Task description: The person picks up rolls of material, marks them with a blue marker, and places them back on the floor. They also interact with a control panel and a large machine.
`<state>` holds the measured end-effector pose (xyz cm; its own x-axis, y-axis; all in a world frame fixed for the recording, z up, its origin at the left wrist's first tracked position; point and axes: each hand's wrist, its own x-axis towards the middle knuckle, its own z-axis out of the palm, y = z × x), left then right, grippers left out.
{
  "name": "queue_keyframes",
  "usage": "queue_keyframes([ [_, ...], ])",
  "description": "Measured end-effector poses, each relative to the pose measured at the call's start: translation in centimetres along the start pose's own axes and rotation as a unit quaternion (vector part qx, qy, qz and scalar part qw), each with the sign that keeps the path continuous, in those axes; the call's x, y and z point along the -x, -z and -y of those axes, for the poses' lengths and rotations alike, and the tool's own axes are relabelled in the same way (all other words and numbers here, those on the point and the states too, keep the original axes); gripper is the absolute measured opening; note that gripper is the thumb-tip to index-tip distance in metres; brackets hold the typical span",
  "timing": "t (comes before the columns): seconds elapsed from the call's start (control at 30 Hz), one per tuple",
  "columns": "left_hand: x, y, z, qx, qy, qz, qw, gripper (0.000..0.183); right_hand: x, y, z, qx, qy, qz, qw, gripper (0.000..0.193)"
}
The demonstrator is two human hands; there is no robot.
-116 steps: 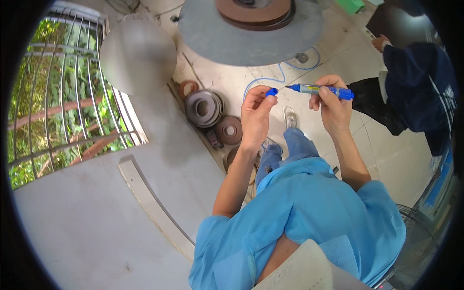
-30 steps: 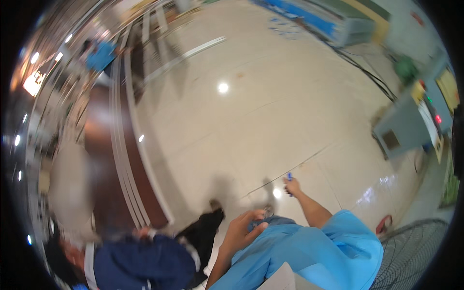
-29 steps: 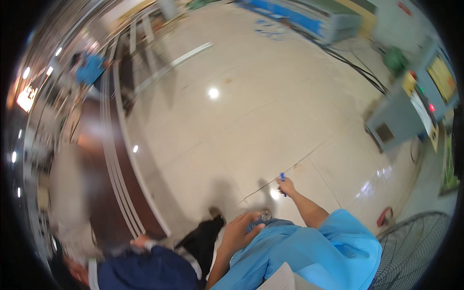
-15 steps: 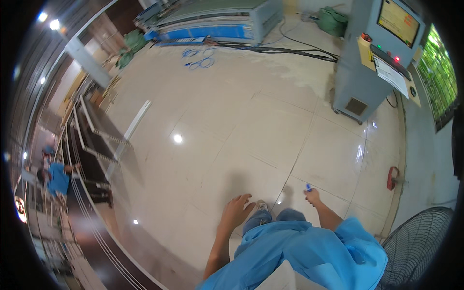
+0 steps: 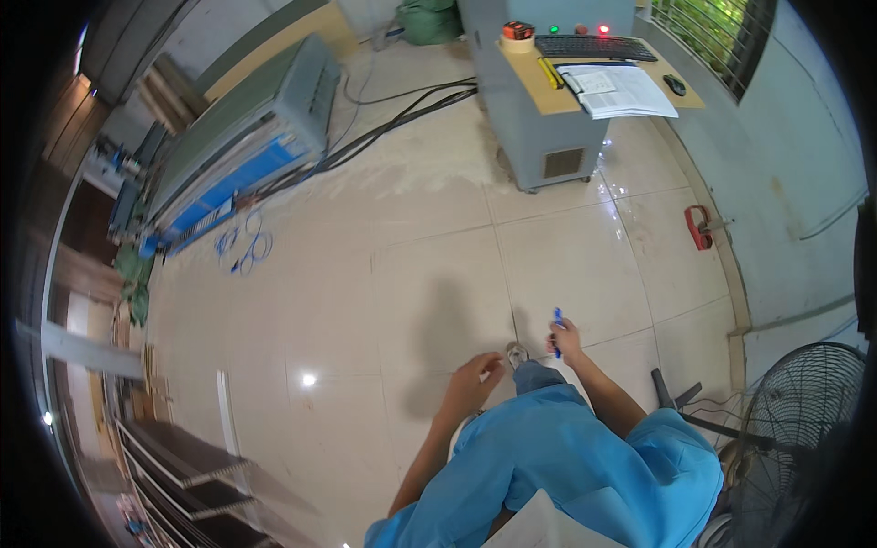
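My right hand [image 5: 565, 340] is closed round a slim blue pen [image 5: 558, 318], held upright in front of my right side. Nothing is in my left hand [image 5: 475, 381]; its fingers are loosely bent and it hangs in the air at the front of my body. Below both hands lies the tiled floor [image 5: 438, 247], and one of my shoes [image 5: 517, 353] shows between them.
Ahead stands a grey control cabinet [image 5: 548, 146] with a shelf holding a keyboard [image 5: 594, 47], papers [image 5: 626, 91] and a mouse [image 5: 674, 84]. Black cables [image 5: 402, 119] run to a large machine [image 5: 247, 137]. A fan [image 5: 804, 402] stands at right, a rack [image 5: 192, 475] at lower left.
My view has turned right and moved toward the control cabinet, which now appears nearer. The pen shows more of its length in my right hand. My left hand's fingers have drawn closer together.
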<state>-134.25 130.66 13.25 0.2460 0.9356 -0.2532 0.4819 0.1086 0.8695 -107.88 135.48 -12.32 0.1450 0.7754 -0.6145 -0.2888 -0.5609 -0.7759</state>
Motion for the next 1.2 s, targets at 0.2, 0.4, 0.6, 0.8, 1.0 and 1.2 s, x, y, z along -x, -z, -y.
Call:
queue_keyframes([
  [0.2,-8.0,4.4,1.9,-0.096,0.013,0.071,0.993,0.037,-5.8,-14.3,18.5,0.047,0.108,0.073,0.99,0.027],
  [0.4,-14.7,13.1,9.7,-0.132,0.05,0.058,0.988,0.036,-10.7,-20.0,33.5,0.018,0.322,0.016,0.947,0.021],
  [0.6,-22.2,21.0,12.2,-0.225,0.027,0.075,0.971,0.037,-10.2,-18.5,47.4,0.317,0.496,-0.2,0.783,0.03],
  [0.8,-29.5,24.1,7.9,-0.199,-0.005,0.033,0.979,0.033,-9.5,-13.0,57.6,0.258,0.585,-0.256,0.725,0.032],
  [1.0,-36.5,17.6,2.8,-0.114,0.008,-0.03,0.993,0.033,-17.6,1.6,75.4,0.186,0.675,-0.379,0.606,0.035],
  [1.2,-44.9,4.1,-6.7,0.204,0.03,-0.109,0.972,0.051,-31.1,15.4,97.5,0.115,0.689,-0.446,0.56,0.035],
])
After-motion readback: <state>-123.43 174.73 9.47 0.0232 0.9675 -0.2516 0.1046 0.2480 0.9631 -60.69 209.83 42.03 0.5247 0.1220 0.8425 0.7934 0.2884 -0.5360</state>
